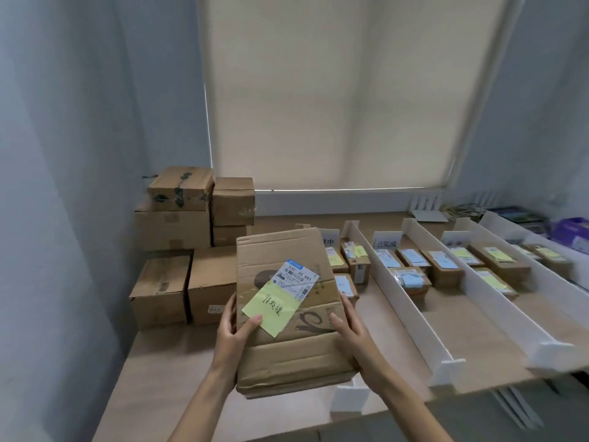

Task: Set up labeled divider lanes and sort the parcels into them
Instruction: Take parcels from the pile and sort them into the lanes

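Observation:
I hold a large, worn cardboard parcel above the table, tilted up toward me. On its top face are a white shipping label and a yellow sticky note with handwriting. My left hand grips the parcel's left edge, its thumb on the note's lower corner. My right hand grips the right edge. White divider walls form lanes to the right, each with a small label card at the back and small parcels inside.
Stacked brown boxes fill the table's back left corner against the wall. A wooden table carries everything. A white router and cables sit at the back right. The window blind hangs behind.

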Demonstrator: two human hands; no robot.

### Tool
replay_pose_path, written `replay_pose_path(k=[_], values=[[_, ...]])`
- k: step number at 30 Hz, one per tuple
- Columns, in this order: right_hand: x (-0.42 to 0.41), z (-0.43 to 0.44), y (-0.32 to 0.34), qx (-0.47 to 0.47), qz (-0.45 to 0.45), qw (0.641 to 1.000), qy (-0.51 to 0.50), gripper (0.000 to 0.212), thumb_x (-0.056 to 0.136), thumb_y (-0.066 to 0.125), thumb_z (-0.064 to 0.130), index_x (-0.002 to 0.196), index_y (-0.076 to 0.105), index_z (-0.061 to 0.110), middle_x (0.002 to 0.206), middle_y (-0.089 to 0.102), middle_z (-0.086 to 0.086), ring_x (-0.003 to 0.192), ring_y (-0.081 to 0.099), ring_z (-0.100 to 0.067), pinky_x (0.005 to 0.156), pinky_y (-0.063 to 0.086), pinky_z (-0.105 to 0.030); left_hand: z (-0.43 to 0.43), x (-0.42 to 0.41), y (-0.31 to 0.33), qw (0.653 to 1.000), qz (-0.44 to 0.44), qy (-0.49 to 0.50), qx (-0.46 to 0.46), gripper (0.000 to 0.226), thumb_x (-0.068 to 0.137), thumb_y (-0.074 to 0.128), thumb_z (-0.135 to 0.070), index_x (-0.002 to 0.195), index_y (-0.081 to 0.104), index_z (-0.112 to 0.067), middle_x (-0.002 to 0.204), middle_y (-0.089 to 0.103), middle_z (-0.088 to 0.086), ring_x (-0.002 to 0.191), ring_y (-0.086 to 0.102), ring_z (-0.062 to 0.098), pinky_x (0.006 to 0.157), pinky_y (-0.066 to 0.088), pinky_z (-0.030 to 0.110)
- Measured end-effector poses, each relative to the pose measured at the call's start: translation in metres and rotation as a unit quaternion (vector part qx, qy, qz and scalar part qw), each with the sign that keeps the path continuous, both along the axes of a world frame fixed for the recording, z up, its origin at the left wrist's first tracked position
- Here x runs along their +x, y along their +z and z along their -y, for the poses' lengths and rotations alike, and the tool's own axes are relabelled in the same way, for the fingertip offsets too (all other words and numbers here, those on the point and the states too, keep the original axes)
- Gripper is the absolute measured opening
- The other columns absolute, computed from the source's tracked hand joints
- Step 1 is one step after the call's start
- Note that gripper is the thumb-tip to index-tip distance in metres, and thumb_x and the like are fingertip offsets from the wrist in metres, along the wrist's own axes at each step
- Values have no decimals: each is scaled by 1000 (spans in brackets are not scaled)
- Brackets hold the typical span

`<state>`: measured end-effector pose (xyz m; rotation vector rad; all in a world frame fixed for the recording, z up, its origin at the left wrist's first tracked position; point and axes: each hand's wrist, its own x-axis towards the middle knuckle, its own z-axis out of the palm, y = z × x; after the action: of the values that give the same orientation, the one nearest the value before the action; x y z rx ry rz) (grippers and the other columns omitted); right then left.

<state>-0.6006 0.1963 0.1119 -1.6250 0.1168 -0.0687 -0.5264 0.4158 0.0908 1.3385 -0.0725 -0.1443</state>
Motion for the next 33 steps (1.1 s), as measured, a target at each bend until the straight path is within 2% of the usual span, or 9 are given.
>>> replay_pose_path(k=[4,7,11,13,16,19,24,28,33], values=[[-17,21,-13,2,-10,998,-60,69,79,56,44,143,31,37,132,54,11,113,57,-4,86,49,-20,25,7,-8,997,37,-32,66,84,57,74,-48,133,49,-21,132,52,0,121,52,15,99,45,32],[-34,43,-15,7,-10,995,-95,59,84,57,38,139,37,35,129,56,11,109,59,0,82,49,-17,57,2,-6,995,42,-68,56,59,63,69,-36,120,57,-24,120,58,-3,104,58,3,77,48,13],[-57,91,-15,7,2,991,-136,49,91,59,29,135,40,38,126,57,17,109,58,3,87,47,-15,113,-10,-10,991,35,-122,54,62,70,63,-36,130,50,-24,120,63,2,107,62,16,73,52,21],[-71,122,-15,9,-9,988,-156,63,79,61,43,137,39,39,132,55,14,116,55,-2,97,46,-24,147,-17,-10,988,34,-135,60,58,69,62,-38,125,52,-29,119,64,1,107,62,17,78,54,28],[-95,176,-14,5,-6,982,-191,72,73,60,46,140,37,35,135,54,11,119,54,-5,97,45,-24,208,-29,-6,983,47,-163,69,66,68,63,-39,132,47,-31,128,59,-2,112,58,16,88,51,31],[-122,239,-16,-3,6,975,-221,61,86,59,38,142,35,35,134,54,12,118,54,-5,98,45,-25,275,-46,-1,976,47,-200,74,85,66,63,-40,144,28,-34,133,46,-11,119,47,14,94,43,32],[-176,360,-16,1,23,964,-266,49,95,54,27,138,36,40,130,56,11,115,57,-9,93,50,-27,397,-88,4,951,128,-268,82,76,68,69,-40,129,26,-53,148,33,-10,136,33,13,111,33,39],[-213,437,-18,29,37,951,-305,47,92,57,22,135,43,37,126,61,9,110,61,-7,81,51,-18,484,-126,6,900,269,-305,160,85,59,67,-69,132,25,-57,156,1,-16,143,10,8,117,19,38],[-249,517,-22,47,53,942,-328,49,89,63,20,128,46,44,130,59,9,117,58,-12,97,49,-28,559,-144,0,810,366,-390,241,108,52,76,-70,142,21,-50,145,-38,-24,143,-19,8,119,6,34]])
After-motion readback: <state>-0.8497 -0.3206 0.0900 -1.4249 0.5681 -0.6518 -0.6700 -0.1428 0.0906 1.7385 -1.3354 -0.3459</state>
